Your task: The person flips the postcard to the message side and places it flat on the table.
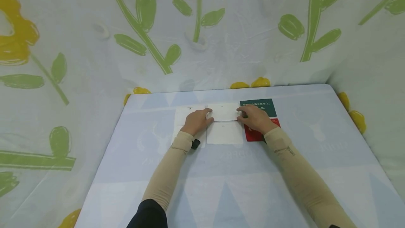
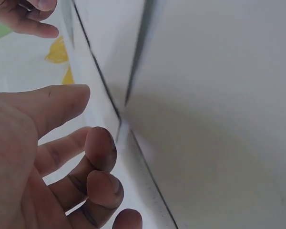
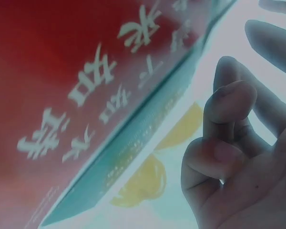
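Two rows of cards lie flat on the table. In the head view, my left hand (image 1: 197, 120) is at the left edge of the upper middle white card (image 1: 224, 112), thumb and forefinger apart. At that card's right edge is my right hand (image 1: 255, 118), partly over a green card (image 1: 269, 106) and a red card (image 1: 253, 135). Below lies another white card (image 1: 224, 133). Loosely bent fingers (image 2: 101, 149) show in the left wrist view with nothing between them. The right wrist view shows bent fingers (image 3: 231, 100) beside the red card with pale lettering; whether they touch a card is unclear.
Two more white cards, an upper one (image 1: 183, 114) and a lower one (image 1: 200, 139), lie at the left, partly under my left hand and wrist. The pale blue patterned table (image 1: 221, 175) ends at the back against a flower-printed curtain (image 1: 240, 45).
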Action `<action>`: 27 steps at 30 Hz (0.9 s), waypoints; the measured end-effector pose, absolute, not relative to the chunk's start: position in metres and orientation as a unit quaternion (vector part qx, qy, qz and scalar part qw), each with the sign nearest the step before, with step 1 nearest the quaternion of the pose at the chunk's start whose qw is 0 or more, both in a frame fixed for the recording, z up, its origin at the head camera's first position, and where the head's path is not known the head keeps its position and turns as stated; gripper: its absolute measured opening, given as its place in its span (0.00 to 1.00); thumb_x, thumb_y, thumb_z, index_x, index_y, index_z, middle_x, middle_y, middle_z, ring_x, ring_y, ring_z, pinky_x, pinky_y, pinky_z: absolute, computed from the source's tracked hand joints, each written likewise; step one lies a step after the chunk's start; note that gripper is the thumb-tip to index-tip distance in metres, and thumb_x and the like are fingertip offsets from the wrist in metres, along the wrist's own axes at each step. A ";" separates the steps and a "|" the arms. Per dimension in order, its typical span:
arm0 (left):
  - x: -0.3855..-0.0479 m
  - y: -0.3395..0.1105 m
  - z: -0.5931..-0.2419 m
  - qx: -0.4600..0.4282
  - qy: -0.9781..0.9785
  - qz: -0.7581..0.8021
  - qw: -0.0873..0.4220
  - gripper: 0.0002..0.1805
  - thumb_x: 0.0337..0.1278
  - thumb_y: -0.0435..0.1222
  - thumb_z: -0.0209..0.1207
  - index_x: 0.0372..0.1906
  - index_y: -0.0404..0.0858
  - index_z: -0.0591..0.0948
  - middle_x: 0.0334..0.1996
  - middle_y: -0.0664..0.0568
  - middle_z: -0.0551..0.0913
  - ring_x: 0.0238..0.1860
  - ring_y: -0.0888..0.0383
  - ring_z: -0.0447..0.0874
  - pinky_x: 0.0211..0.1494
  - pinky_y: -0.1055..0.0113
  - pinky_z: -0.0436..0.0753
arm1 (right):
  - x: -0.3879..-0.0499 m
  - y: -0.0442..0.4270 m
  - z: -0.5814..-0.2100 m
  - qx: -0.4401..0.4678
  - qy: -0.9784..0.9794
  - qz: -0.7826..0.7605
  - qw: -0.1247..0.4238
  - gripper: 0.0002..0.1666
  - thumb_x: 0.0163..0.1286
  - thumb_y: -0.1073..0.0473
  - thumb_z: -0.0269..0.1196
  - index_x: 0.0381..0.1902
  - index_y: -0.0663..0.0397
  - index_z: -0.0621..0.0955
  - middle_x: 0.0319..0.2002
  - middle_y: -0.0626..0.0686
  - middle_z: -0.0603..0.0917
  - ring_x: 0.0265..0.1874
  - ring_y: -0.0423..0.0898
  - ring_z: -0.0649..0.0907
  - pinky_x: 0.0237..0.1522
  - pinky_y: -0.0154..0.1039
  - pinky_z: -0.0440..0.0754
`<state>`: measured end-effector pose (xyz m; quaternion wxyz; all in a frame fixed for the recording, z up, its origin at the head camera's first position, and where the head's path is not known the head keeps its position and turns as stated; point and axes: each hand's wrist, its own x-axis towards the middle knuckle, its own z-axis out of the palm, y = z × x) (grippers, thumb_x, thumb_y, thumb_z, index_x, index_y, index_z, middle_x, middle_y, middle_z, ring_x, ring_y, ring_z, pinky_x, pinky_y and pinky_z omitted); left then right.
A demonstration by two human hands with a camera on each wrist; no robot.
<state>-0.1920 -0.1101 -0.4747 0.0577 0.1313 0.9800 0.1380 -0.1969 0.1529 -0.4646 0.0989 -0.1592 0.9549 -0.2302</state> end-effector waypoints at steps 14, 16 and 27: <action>-0.164 -0.100 -0.474 0.156 0.971 0.179 -0.026 0.24 0.69 0.48 0.62 0.64 0.43 0.80 0.42 0.51 0.85 0.39 0.54 0.83 0.39 0.62 0.82 | -0.171 0.182 -0.454 -0.149 0.952 -0.260 0.060 0.31 0.70 0.51 0.69 0.68 0.49 0.76 0.54 0.57 0.83 0.54 0.55 0.80 0.56 0.59 0.79; -0.160 -0.095 -0.474 0.170 0.969 0.176 -0.035 0.24 0.69 0.49 0.62 0.64 0.42 0.80 0.43 0.51 0.85 0.41 0.53 0.82 0.40 0.61 0.82 | -0.168 0.187 -0.453 -0.144 0.952 -0.264 0.058 0.32 0.69 0.52 0.69 0.69 0.50 0.76 0.56 0.58 0.81 0.56 0.56 0.80 0.56 0.60 0.79; -0.143 -0.058 -0.474 0.211 0.962 0.172 -0.018 0.27 0.68 0.53 0.61 0.66 0.45 0.79 0.57 0.50 0.82 0.51 0.53 0.77 0.52 0.62 0.80 | -0.148 0.219 -0.454 -0.129 0.957 -0.252 0.058 0.37 0.67 0.52 0.70 0.71 0.54 0.72 0.62 0.65 0.73 0.60 0.63 0.72 0.54 0.63 0.79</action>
